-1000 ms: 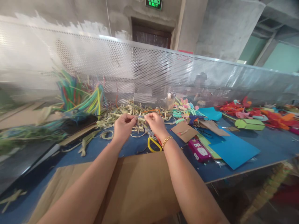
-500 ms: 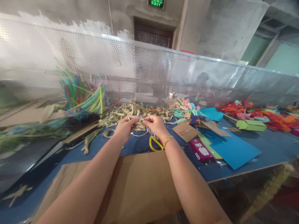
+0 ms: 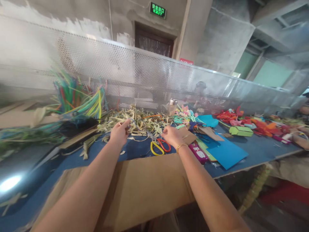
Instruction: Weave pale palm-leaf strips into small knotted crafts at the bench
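My left hand (image 3: 120, 132) is closed in a pinch above the near edge of a pile of dried, pale leaf strips (image 3: 131, 116). A thin bluish strand seems to run from its fingertips, too fine to name. My right hand (image 3: 172, 136), with a gold bracelet at the wrist, is also pinched; what lies in its fingertips cannot be made out. Just left of it lies a pair of scissors (image 3: 157, 149) with one yellow and one red handle loop, its blades pointing into the strips. A brown cardboard sheet (image 3: 147, 187) lies under my forearms.
Coloured pipe cleaners (image 3: 79, 96) stand at the back left. On the right are blue paper (image 3: 225, 149), a purple package (image 3: 198, 153), a green paper box (image 3: 240, 131) and red-orange pieces (image 3: 228, 115). A perforated metal screen (image 3: 120, 64) borders the table's far side.
My hands, close together before, have moved apart, left hand to the left and right hand to the right. The scissors' red handle now shows. The view has turned slightly right.
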Action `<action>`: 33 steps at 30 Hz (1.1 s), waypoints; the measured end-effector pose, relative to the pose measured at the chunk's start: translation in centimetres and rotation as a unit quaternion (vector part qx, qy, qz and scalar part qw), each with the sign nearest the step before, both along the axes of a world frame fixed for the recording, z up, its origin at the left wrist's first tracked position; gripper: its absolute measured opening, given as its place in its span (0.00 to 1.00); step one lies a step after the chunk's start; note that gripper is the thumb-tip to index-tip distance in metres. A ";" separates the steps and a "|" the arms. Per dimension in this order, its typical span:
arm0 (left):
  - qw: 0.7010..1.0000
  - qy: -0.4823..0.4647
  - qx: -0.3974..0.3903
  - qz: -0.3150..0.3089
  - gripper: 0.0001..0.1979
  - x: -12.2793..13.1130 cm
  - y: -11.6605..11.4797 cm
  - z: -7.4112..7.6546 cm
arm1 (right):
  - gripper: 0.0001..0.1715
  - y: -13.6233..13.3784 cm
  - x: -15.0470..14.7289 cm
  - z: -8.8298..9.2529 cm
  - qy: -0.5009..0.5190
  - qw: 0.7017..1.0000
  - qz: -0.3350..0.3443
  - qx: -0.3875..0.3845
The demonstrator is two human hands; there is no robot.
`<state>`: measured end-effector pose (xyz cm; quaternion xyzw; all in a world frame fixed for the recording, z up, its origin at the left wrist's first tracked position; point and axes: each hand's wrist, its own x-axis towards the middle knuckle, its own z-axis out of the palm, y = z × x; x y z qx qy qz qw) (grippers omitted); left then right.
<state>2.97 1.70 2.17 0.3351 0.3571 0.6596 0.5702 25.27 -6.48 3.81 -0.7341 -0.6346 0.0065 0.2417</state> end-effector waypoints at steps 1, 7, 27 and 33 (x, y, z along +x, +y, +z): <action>1.000 0.001 0.008 -0.002 0.16 0.1 0.0 -0.1 | 0.10 -0.7 -0.5 -0.4 -0.040 0.998 0.014 -0.039; 0.998 0.001 0.027 -0.065 0.20 0.3 -0.1 -0.4 | 0.20 -2.2 -3.1 -2.4 -0.129 0.986 0.032 -0.101; 0.991 -0.027 -0.029 -0.129 0.11 0.3 -0.6 0.2 | 0.21 -3.4 6.9 6.2 0.342 0.878 0.143 -0.303; 0.988 0.004 -0.009 -0.152 0.13 0.5 -1.1 0.8 | 0.22 -4.2 4.1 3.1 0.503 0.830 0.190 -0.146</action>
